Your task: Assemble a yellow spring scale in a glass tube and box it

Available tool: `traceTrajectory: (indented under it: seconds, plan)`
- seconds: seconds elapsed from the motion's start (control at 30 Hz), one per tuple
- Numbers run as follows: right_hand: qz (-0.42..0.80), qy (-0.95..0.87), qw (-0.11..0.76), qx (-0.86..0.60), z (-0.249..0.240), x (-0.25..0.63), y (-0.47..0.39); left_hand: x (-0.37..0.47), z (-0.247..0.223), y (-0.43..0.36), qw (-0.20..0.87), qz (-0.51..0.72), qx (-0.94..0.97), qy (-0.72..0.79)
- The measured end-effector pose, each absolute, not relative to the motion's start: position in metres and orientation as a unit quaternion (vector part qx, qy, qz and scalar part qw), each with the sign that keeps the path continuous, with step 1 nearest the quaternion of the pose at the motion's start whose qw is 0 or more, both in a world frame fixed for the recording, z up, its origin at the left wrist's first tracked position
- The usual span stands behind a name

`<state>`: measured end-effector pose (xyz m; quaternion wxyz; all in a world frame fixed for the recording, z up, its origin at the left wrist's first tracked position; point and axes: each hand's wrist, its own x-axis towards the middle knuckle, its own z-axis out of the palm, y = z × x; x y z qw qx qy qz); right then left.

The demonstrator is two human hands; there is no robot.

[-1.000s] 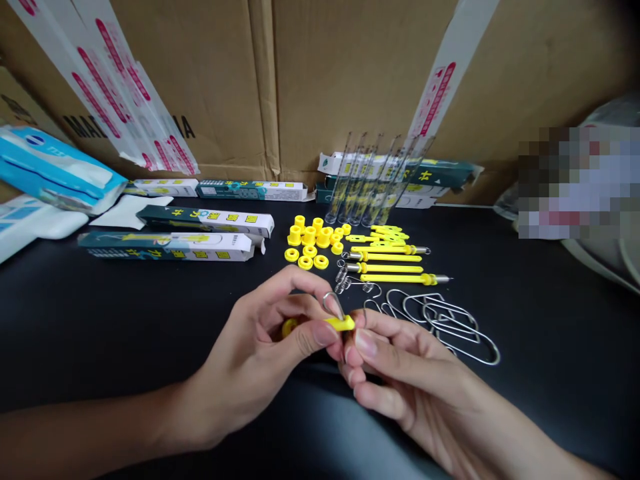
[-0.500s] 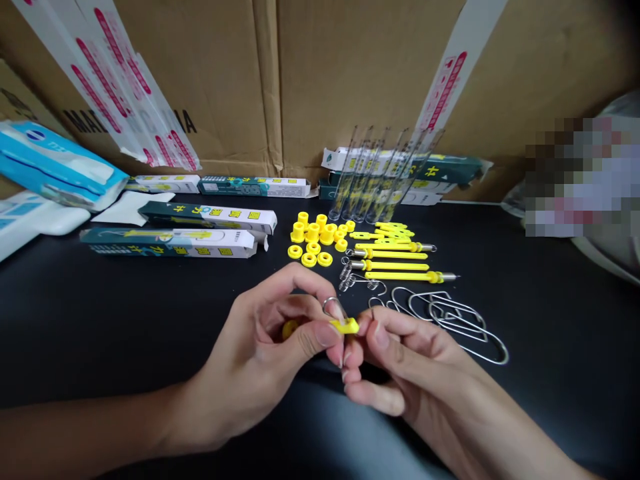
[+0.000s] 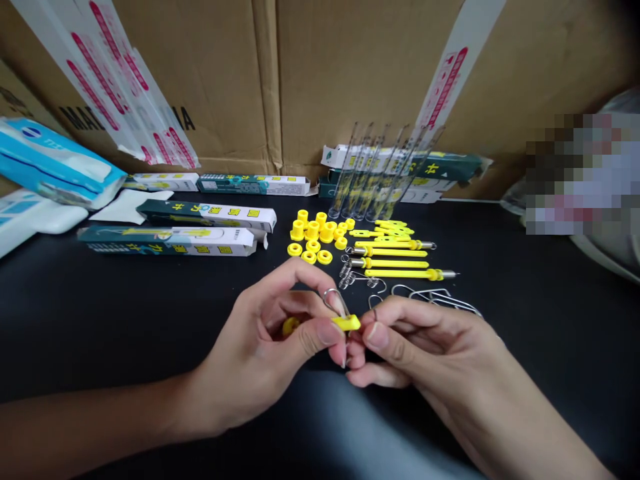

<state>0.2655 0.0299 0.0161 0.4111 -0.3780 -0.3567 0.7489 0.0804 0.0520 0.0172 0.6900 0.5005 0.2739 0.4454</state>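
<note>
A yellow plastic piece (image 3: 347, 323) is pinched between the thumb and fingers of my left hand (image 3: 280, 347). A bent metal hook (image 3: 334, 298) rises beside it, against the same fingers. Inside the curled palm sits a yellow ring-shaped part (image 3: 290, 326). Just right of the yellow piece, my right hand (image 3: 420, 347) has thumb and index finger pressed together on a thin metal end (image 3: 375, 316); the rest of that item is hidden. Behind my hands lie yellow caps and rings (image 3: 313, 231), and yellow rods (image 3: 397, 264) with springs (image 3: 346, 272).
Large wire hooks (image 3: 440, 293) lie behind my right hand. Clear tubes (image 3: 380, 177) stand before printed boxes (image 3: 463, 168). More boxes (image 3: 170, 241) and a blue packet (image 3: 57, 163) are at the left. Cardboard (image 3: 220, 87) backs the black table (image 3: 125, 320).
My right hand has turned and shifted slightly right and up, covering more of the large wire hooks. The left hand keeps its pinch on the yellow piece.
</note>
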Motion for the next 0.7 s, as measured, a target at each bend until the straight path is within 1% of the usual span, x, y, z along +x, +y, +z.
traceTrajectory:
  seconds: [0.37,0.7]
  plan:
    - [0.743,-0.352,0.403,-0.402,0.0208,0.2639,0.0247,0.0798,0.0149,0.0493,0.665,0.45,0.53,0.274]
    - [0.753,-0.345,0.389,-0.404,0.0217,0.2637,0.0233,0.0828,0.0207,0.0478,0.685,0.432,0.507,0.295]
